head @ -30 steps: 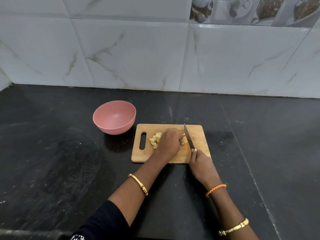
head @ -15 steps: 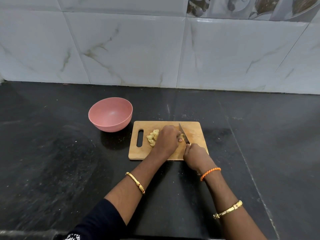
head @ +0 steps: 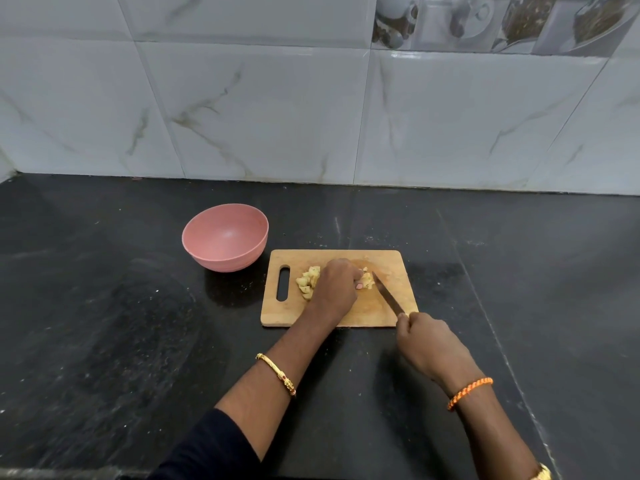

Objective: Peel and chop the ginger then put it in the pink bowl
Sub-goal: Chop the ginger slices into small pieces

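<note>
A wooden cutting board (head: 388,306) lies on the black counter. Pale yellow chopped ginger pieces (head: 307,283) sit on its left part. My left hand (head: 337,285) is curled over a ginger piece (head: 367,281) in the middle of the board and pins it down. My right hand (head: 427,344) grips a knife (head: 387,295) at the board's near right corner, with the blade slanting up to the ginger at my left fingertips. The empty pink bowl (head: 225,237) stands on the counter just left of the board.
The black stone counter (head: 104,323) spreads wide on both sides. A white marble-tiled wall (head: 311,116) rises behind it. A seam in the counter (head: 485,306) runs diagonally to the right of the board.
The knife blade has tilted from pointing straight away to slanting left towards the ginger, and my right hand has shifted right and nearer to me. My left hand stays on the ginger.
</note>
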